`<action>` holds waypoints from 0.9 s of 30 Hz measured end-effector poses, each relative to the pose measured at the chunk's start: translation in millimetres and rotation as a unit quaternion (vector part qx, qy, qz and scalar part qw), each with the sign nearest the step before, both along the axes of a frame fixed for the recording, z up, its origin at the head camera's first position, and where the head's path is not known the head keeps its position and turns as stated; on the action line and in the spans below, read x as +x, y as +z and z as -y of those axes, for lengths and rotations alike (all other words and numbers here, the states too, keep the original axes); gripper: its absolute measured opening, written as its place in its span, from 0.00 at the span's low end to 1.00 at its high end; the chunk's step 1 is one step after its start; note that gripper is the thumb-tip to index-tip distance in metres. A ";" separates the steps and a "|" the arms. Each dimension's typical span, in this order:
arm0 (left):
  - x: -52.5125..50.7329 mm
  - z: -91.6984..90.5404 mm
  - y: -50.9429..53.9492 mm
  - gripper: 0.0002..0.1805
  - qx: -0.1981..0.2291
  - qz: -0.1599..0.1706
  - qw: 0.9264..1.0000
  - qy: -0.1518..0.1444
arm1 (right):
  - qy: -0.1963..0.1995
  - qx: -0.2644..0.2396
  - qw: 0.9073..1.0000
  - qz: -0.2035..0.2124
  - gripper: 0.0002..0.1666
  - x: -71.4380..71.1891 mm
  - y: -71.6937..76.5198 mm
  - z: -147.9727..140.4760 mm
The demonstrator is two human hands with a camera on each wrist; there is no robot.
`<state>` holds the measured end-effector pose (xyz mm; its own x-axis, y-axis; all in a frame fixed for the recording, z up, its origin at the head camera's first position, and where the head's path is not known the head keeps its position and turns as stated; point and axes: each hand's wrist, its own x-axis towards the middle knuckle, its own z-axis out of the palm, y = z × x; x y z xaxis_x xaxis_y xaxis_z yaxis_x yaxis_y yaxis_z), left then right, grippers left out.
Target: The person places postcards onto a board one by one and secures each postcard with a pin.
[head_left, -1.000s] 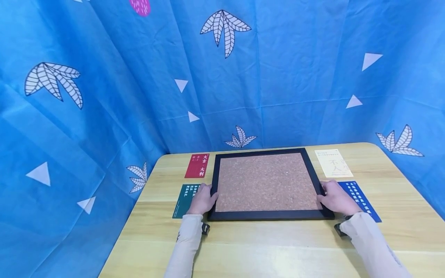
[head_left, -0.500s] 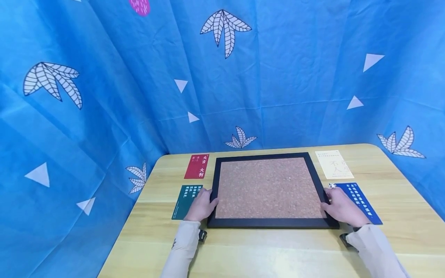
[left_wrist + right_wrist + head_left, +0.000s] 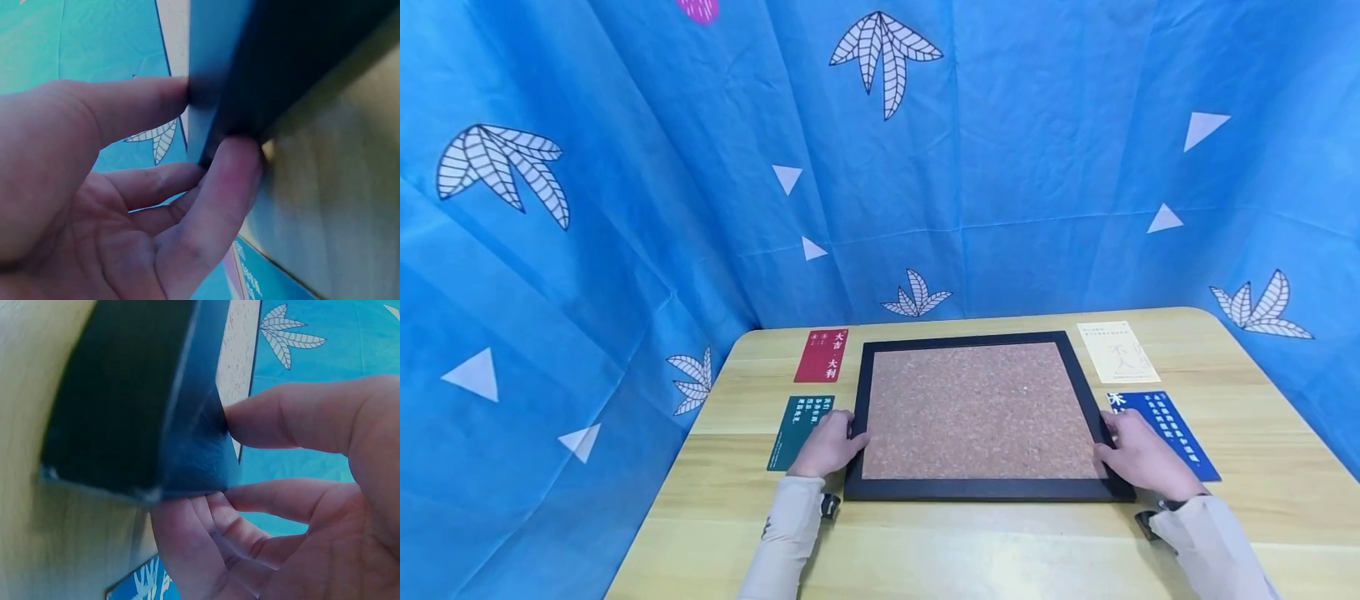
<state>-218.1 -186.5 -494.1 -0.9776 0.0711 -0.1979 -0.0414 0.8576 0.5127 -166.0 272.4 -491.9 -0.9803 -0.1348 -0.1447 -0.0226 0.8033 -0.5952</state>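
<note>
A cork board [image 3: 977,412] set in a black frame [image 3: 988,490] lies between my two hands in the head view. My left hand [image 3: 826,443] holds its left side, with the thumb over the top face. On the opposite side my right hand [image 3: 1146,457] grips the frame near its front corner. The left wrist view has the left fingers [image 3: 228,187] against the underside of the black border. Likewise, in the right wrist view, the right thumb [image 3: 281,419] presses the face and other fingers reach the outer edge. Any gap under the board is hard to judge.
Red [image 3: 821,356] and green [image 3: 800,433] cards lie left of the board on the wooden table [image 3: 955,554]. Cream [image 3: 1117,352] and blue [image 3: 1168,435] cards lie to its right. A blue patterned curtain [image 3: 1022,167] hangs behind and at the left.
Both hands have drawn the framed cork board towards me, keeping their grip on its sides. More of the blue card's corner shows beside the right hand. The cards stay put.
</note>
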 end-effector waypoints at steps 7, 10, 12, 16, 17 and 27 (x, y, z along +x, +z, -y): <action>0.2 0.7 5.5 0.29 0.015 0.022 1.000 -0.012 | -0.010 0.025 0.999 0.023 0.33 4.8 3.3 -2.1; 0.1 1.0 8.1 0.27 0.018 0.025 0.999 -0.015 | -0.012 0.028 0.999 0.028 0.36 5.5 4.5 -2.6; -0.7 1.2 9.5 0.26 0.018 0.025 0.999 -0.017 | -0.013 0.031 0.999 0.029 0.37 6.1 5.5 -2.8; -2.0 1.0 10.1 0.26 0.019 0.024 0.999 -0.022 | -0.015 0.033 0.999 0.028 0.37 8.5 5.7 -3.8; -1.9 1.0 9.8 0.26 0.021 0.025 0.999 -0.020 | -0.015 0.033 0.999 0.024 0.36 9.3 5.2 -4.1; -10.3 9.5 -1.8 0.34 0.089 0.038 0.995 0.010 | -0.016 0.031 0.999 0.028 0.39 9.1 4.0 -0.5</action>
<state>-228.4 -196.0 -495.9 -0.9618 0.0931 -0.2573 -0.1016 0.7516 0.6517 -156.9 272.9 -487.9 -0.9740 -0.0918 -0.2071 0.0364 0.8389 -0.5431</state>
